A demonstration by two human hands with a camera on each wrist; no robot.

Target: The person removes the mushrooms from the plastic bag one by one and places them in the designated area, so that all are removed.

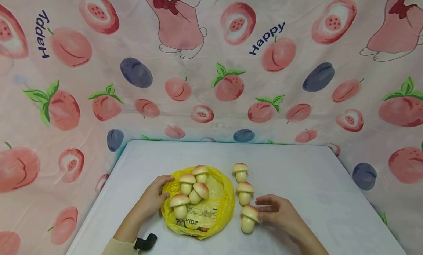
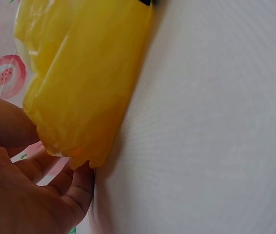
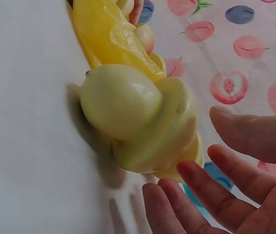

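Mushroom [image 1: 248, 222]: on the white table [image 1: 297, 181], at near end of a row of three, just right of the yellow bag [image 1: 229, 200]. Right hand [image 1: 277, 212]: fingers apart, loosely bent beside the cap [image 3: 165, 139], nothing held; contact with cap impossible to confirm. Left hand [image 1: 151, 198]: thumb and fingers clamped on edge of yellow bag. Expect low weight and a firm, smooth body, probably foam or plastic; allow for slip on the rounded, glossy stem [image 3: 121, 100]. Take hold where stem meets cap, thumb opposite fingers, using the cap's underside as a stop. Avoid hard squeezing: denting possible.
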